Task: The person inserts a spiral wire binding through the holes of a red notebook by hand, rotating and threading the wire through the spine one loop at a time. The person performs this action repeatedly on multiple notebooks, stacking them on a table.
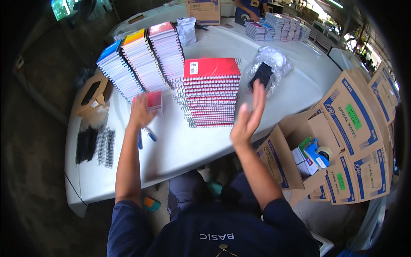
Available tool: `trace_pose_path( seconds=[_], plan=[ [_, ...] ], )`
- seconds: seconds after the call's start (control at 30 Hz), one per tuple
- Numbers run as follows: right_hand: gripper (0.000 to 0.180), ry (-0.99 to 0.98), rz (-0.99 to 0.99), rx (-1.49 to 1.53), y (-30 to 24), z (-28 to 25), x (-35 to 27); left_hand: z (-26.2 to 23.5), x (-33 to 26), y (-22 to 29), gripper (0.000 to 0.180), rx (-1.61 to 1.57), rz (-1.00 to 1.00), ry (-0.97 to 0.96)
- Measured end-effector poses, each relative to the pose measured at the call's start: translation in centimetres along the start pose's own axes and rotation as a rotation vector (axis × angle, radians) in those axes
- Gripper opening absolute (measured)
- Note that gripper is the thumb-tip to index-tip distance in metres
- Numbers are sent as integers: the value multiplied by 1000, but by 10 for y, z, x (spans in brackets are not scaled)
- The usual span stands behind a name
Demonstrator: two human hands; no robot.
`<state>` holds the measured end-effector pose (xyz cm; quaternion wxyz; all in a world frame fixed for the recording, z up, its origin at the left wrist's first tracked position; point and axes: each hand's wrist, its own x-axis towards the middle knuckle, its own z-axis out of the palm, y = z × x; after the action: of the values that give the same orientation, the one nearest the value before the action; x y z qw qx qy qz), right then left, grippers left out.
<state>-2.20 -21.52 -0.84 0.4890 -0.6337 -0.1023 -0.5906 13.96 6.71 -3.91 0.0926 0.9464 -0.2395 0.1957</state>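
My left hand (140, 112) is closed on a small red-covered spiral notebook (153, 100), held upright at centre-left over the white desk (180, 145), probably to add it to a pile. My right hand (248, 118), fingers spread flat and empty, hovers just right of the tall red-topped notebook stack (211, 92) at centre.
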Motion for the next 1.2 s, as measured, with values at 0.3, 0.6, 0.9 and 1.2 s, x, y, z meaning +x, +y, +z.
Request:
trace_pose_path(
  seconds=[0.3,0.6,0.9,1.2],
  plan=[
    [67,-438,1740,978,9,23,-107,-26,-109,82,30,-151,53,47],
    [24,-857,884,723,10,42,-95,-19,-147,84,42,-973,-370,236],
    [26,-942,923,507,28,38,-120,-13,-91,-5,25,46,-463,66],
    [27,-882,836,455,23,36,-114,-10,-85,-51,31,-688,-459,84]
  ],
)
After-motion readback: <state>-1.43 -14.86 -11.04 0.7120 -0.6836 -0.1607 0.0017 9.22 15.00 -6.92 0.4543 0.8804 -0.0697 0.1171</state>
